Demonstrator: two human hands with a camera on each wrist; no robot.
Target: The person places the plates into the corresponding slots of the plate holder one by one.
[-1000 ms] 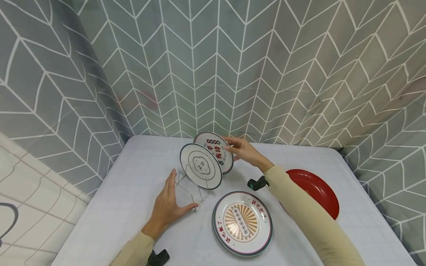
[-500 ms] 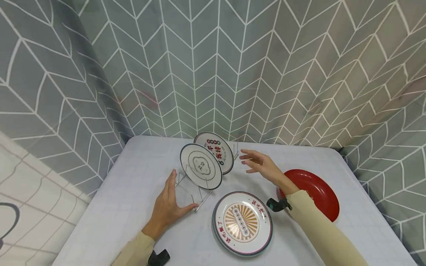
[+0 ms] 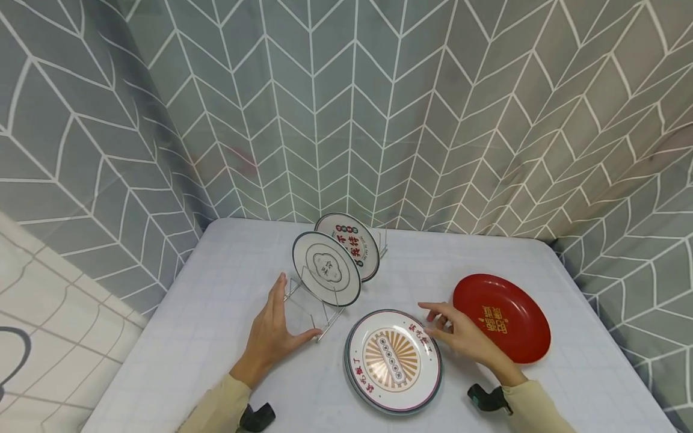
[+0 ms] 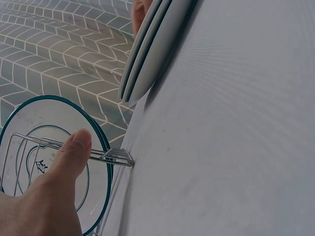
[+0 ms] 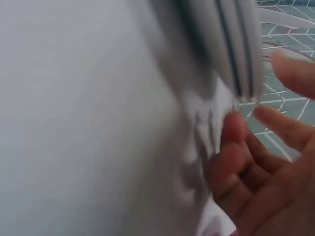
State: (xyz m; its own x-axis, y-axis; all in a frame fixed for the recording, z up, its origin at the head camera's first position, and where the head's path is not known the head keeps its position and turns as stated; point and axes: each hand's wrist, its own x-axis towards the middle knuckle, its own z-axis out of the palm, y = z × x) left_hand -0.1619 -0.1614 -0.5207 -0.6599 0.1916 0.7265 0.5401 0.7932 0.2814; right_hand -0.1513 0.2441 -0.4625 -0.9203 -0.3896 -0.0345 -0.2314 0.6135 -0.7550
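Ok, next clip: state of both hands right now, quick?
Left hand: open, fingers straight, thumb at the rack.
Right hand: open, fingers loosely bent at the edge of the stacked plates, holding nothing.

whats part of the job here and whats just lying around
Seemingly the job:
wire rack, left hand on it
two plates leaning in it
plate stack, right hand beside it

Probably just lying about:
red plate, apart from the stack

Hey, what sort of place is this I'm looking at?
Probably a curtained-off work booth: patterned curtains hang behind and beside a white table, which bears stacked plates and a wire rack.
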